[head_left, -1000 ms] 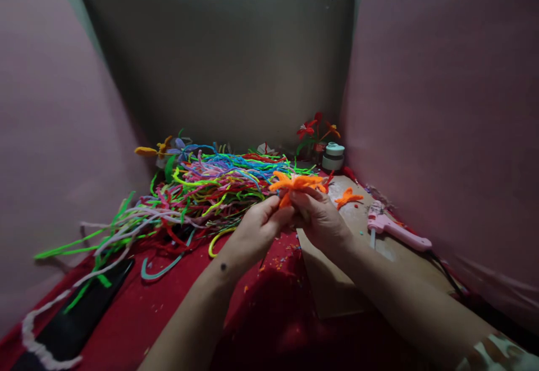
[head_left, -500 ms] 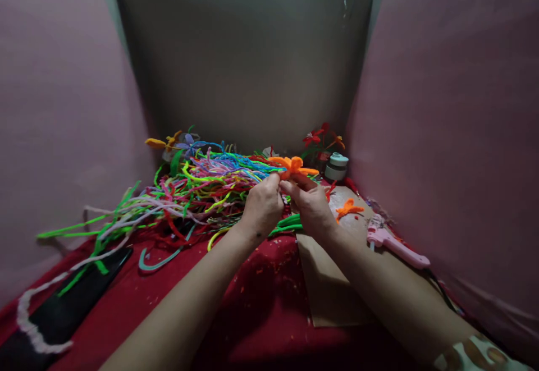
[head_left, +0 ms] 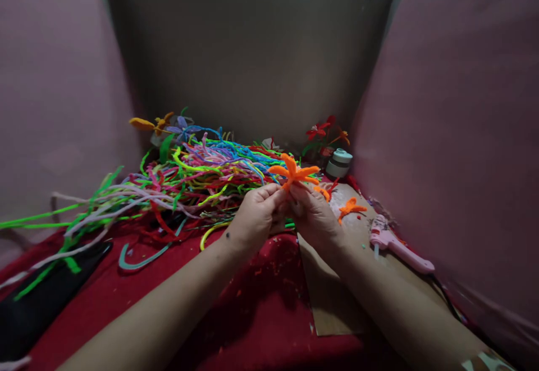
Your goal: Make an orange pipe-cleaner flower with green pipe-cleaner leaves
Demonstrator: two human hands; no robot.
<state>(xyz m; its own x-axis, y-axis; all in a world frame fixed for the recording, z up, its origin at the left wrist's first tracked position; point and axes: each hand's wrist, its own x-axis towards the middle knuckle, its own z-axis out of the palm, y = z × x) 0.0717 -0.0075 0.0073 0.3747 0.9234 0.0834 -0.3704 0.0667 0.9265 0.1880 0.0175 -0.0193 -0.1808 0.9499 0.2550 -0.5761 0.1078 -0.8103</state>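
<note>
Both hands meet at the middle of the view and pinch an orange pipe-cleaner flower point(head_left: 293, 172) from below. My left hand point(head_left: 254, 218) is closed on its base from the left. My right hand point(head_left: 314, 216) is closed on it from the right. The flower's petals spread upward above my fingertips. Behind the hands lies a big pile of coloured pipe cleaners point(head_left: 197, 177) on the red cloth point(head_left: 252, 303).
A second orange flower piece point(head_left: 350, 208) and a pink glue gun point(head_left: 398, 242) lie on a brown cardboard sheet point(head_left: 332, 298) at the right. A small round container point(head_left: 339, 163) and red flowers point(head_left: 322, 131) stand at the back. A black flat object point(head_left: 46, 292) lies left. Pink walls close both sides.
My hands have stayed pinched on the orange flower and turned it so its petals stand up. The camera has shifted slightly, showing the pile further left.
</note>
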